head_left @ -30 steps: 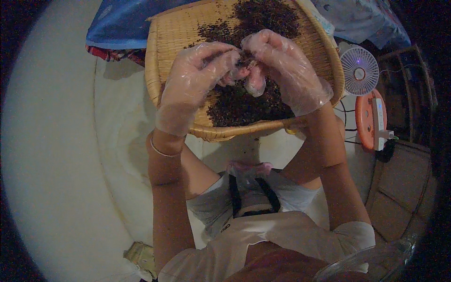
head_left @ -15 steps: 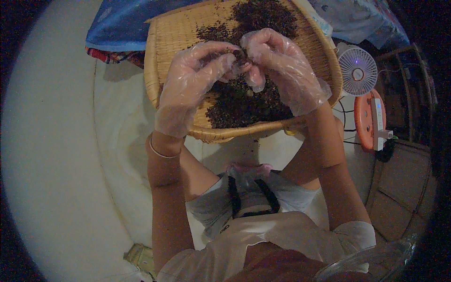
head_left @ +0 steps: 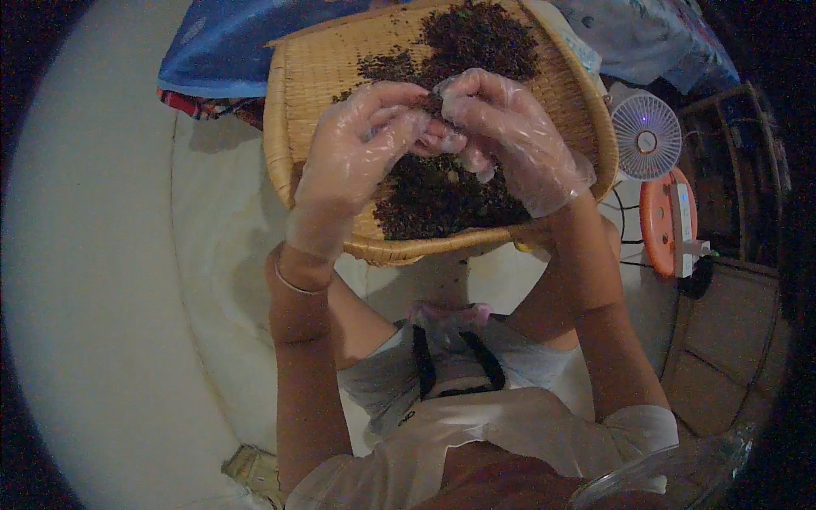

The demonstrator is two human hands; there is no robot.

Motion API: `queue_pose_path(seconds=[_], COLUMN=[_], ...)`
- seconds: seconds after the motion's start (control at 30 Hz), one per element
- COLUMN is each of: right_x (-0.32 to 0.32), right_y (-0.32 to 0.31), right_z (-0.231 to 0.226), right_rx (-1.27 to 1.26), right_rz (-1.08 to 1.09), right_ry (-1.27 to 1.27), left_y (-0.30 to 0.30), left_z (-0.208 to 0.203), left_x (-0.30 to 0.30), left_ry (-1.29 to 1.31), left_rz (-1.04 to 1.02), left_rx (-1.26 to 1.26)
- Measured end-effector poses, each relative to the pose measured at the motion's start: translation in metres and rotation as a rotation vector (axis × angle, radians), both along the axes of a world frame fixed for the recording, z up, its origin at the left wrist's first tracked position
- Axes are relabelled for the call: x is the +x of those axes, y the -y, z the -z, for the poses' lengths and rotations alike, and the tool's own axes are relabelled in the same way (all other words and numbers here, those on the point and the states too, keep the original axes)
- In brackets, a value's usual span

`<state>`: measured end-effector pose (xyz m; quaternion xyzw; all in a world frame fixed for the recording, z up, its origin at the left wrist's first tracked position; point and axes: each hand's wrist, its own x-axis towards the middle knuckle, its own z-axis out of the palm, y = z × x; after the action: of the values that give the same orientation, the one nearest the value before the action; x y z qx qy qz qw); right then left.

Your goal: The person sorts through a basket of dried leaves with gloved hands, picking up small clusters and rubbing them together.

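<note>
Clear plastic gloves cover both of my hands, which meet above a woven bamboo tray [head_left: 323, 64]. Thumb and fingers of my left hand [head_left: 353, 144] are closed in a pinch on a small dark clump [head_left: 434, 104]. My right hand [head_left: 514, 132] pinches at the same clump from the other side, its fingertips almost touching the left ones. The clump is mostly hidden by fingers. Under the hands lies a near heap of dark, leafy-looking bits [head_left: 442, 204], with a few greener pieces in it. A second dark heap [head_left: 480, 38] sits at the tray's far side.
Beyond the tray hang a blue cloth [head_left: 225, 47] and a pale patterned cloth [head_left: 654, 34]. To the right stand a small white fan [head_left: 646, 136] and an orange stool [head_left: 659, 225] bearing a white power strip [head_left: 682, 229], with dark cables near the tray. A dark rack [head_left: 739, 170] is farther right.
Both hands have come slightly lower in the view, toward me, still pinching together. The right fingers have curled a little differently around the clump.
</note>
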<state>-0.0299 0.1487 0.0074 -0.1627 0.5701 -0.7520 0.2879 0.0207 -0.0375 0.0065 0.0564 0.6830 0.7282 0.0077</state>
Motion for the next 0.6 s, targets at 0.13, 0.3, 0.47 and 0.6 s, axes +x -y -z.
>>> queue_pose_path(seconds=[0.13,0.3,0.47,0.6], right_x=[-0.001,-0.001,-0.002,0.000], right_y=[0.001,0.001,0.000,0.004], right_z=[-0.002,0.000,0.003,-0.004], right_rx=[0.045,0.108,0.089,0.171], right_rz=[0.022,0.025,-0.049,0.071], right_ry=[0.121,0.077,0.074,0.088], left_y=[0.001,0.003,0.003,0.003], left_z=[0.003,0.012,0.003,0.001], left_x=[-0.002,-0.005,-0.005,-0.006], left_ry=[0.058,-0.046,0.121,0.119], left_rz=[0.052,0.056,0.043,0.068], left_rx=[0.144,-0.047,-0.057,0.159])
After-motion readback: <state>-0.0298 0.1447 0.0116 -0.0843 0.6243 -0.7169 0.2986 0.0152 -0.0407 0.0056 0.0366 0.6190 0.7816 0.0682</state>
